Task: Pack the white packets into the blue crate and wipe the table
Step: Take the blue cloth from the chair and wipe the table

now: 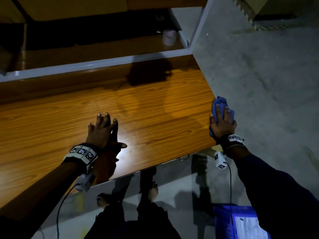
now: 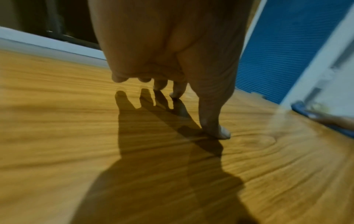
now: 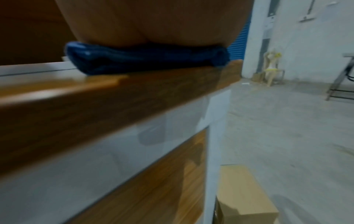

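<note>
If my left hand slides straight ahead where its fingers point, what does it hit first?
The left hand would cross bare table, then probably meet the pale rail along the far edge; depth is uncertain.

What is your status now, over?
Left hand open, resting on glossy wooden tabletop. Right hand presses crumpled blue cloth at its right edge. Blue crate on floor, white packet inside. Nothing in the way.
</note>
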A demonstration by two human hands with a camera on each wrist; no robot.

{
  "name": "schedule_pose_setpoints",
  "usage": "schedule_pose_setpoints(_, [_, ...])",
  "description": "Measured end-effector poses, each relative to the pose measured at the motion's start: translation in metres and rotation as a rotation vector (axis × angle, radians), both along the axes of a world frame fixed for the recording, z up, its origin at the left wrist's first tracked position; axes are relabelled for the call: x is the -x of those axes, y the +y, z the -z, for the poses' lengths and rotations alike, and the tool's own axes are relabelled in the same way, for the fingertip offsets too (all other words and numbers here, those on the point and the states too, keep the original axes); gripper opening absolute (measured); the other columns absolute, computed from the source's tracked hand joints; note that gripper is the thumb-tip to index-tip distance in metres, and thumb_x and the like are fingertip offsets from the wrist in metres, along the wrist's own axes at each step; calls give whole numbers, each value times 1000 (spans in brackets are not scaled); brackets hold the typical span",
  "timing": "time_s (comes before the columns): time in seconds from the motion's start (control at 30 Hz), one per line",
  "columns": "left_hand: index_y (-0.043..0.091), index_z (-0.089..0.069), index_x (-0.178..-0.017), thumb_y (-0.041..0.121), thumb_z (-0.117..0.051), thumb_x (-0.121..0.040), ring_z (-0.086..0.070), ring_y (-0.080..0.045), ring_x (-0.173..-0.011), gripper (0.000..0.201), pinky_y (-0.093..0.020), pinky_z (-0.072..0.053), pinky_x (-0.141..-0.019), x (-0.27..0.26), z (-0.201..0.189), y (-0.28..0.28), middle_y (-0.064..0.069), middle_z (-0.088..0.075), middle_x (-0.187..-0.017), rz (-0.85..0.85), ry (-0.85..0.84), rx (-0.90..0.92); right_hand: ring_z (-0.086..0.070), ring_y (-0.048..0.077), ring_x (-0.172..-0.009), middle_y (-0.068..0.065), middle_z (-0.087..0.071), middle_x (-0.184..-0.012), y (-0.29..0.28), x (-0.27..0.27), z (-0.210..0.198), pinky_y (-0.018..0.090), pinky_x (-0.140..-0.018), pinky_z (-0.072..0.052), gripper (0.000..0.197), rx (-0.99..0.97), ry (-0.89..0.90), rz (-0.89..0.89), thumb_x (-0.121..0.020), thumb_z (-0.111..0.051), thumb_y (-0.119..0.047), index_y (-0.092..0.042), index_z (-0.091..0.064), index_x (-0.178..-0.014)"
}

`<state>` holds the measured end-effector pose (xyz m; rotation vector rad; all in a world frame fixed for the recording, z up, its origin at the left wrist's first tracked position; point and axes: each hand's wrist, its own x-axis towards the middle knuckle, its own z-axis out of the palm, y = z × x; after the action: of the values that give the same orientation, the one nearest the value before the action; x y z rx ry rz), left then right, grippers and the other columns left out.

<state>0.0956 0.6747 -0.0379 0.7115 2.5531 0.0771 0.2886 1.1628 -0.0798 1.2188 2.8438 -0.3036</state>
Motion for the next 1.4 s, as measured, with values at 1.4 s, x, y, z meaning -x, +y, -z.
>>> schedule_pose_setpoints(1.4, [30,-5,-160,81,-71,-61,10,-34,-154,130,-74,-13,-112,41,-21,10,-10,17,-166,8,-48,-35,9,19,-157,-4,13,-170,-114,94,-17,62,-120,-4,66,104,-86,-275,-100,-25,-70,-53,4,-157])
